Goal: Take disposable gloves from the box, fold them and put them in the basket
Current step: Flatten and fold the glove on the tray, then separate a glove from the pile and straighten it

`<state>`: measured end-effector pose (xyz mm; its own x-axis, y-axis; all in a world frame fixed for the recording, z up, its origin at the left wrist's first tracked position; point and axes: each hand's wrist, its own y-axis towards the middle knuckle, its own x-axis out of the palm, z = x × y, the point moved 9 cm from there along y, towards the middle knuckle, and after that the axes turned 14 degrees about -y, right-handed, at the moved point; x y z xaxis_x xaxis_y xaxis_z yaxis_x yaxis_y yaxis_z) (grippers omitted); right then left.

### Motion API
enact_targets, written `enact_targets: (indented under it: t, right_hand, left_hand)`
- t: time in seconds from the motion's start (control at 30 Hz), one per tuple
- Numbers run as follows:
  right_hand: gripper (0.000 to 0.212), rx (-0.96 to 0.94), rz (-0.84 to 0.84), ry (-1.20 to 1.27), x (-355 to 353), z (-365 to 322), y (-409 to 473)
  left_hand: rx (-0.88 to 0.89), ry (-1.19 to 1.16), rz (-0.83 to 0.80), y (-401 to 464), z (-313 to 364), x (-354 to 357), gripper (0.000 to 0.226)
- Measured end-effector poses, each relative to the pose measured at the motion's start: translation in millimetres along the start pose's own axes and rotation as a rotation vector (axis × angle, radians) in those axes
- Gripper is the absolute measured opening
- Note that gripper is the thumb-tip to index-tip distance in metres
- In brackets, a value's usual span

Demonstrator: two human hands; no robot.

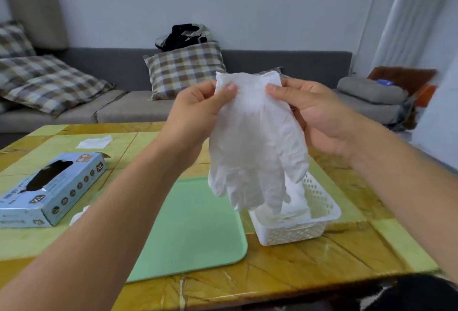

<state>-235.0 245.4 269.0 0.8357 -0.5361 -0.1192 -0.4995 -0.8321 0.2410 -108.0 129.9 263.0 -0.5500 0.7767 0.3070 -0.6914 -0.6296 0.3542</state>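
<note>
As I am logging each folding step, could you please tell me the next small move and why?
Probably lower the white disposable glove flat onto the green mat: both the left hand and right hand pinch its cuff, and it hangs unfolded.

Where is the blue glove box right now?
The blue glove box lies on the table's left side in the head view, left of the green mat.
</note>
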Motion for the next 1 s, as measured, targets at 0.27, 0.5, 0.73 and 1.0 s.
enact_targets:
  t: [0.27,0.5,0.73,1.0]
  right_hand:
    - [0.011,0.165,0.085,-0.111,-67,48,26]
    - [0.009,-0.125,0.207,-0.235,-104,9,89]
    - [0.009,-0.073,0.066,-0.575,-112,115,55]
    - [0.011,-0.171,-0.143,-1.014,-84,167,-6]
  left_hand:
    - [-0.211,0.034,0.069,47,-66,37,0.021]
    - [-0.084,-0.049,-0.019,121,-40,45,0.030]
    - [-0.121,0.332,-0.191,96,-132,15,0.018]
    - [0.016,0.795,-0.482,19,-191,16,0.012]
